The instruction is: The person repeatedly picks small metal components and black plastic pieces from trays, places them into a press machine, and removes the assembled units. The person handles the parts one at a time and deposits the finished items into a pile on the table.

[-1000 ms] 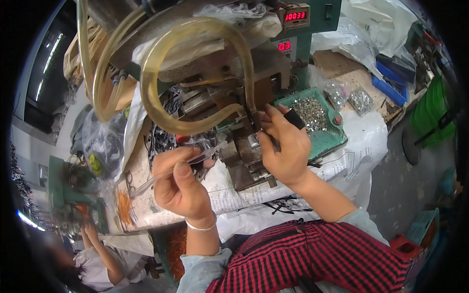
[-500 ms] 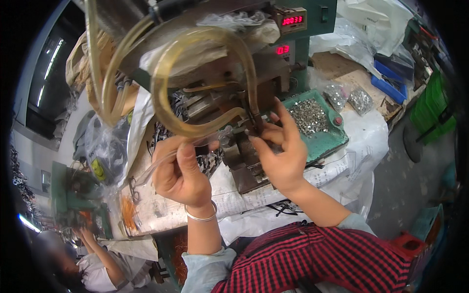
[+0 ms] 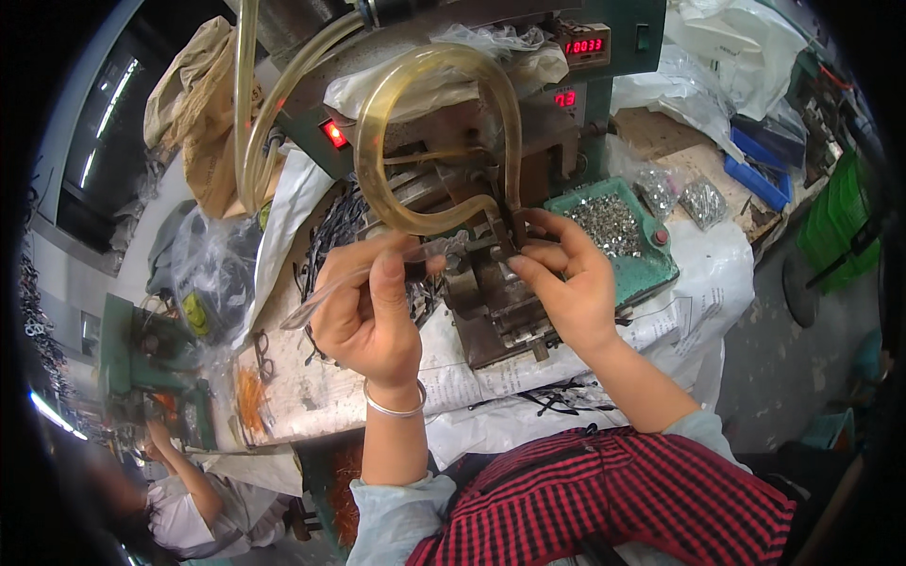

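My left hand is closed on a clear plastic spectacle part, likely a frame. One transparent strip sticks out past the knuckles, and the other end reaches the metal fixture of a bench machine. My right hand is at the fixture's right side, thumb and fingers drawn together beside the upright dark tool. Whatever lies between those fingertips is too small or hidden to make out. A thick yellowish hose loops above both hands, its end at the tool.
Right of the fixture, a green tray holds many small metal pieces. Bags of parts and a blue bin stand farther right. Dark strips lie behind my left hand. A co-worker sits lower left by another green machine.
The view has shifted, bringing a lit red switch into sight. My right fingers, more spread before, are now drawn in closer by the fixture. My left hand keeps its hold on the clear part.
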A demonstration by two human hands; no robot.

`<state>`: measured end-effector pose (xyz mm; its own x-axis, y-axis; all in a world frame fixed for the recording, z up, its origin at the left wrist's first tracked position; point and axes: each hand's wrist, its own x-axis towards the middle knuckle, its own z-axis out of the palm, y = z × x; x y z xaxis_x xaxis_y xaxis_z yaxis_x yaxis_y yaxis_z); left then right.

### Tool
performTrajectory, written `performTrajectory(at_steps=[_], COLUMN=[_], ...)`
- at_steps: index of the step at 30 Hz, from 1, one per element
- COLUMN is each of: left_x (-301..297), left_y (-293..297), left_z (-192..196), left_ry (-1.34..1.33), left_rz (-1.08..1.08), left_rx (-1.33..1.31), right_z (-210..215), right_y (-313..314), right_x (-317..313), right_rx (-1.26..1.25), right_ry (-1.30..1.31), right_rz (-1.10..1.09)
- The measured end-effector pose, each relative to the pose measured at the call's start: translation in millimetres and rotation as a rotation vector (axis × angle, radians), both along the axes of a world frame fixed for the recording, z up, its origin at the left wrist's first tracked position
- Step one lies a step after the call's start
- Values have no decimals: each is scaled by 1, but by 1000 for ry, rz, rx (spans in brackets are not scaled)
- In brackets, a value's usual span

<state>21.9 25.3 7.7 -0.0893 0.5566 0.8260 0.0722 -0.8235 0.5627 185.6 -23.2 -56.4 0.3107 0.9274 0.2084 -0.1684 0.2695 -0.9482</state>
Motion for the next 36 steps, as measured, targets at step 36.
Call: performTrajectory(at_steps=[36], left_x=[-4], left_y=[-6], left_z=[14], left_ry=[45], left_rz=[-74], left_rx=[124], right_z=[-133], right_y=[22], right_x=[164], right_rx=[-228], right_ry=[-449], right_rz=[-150])
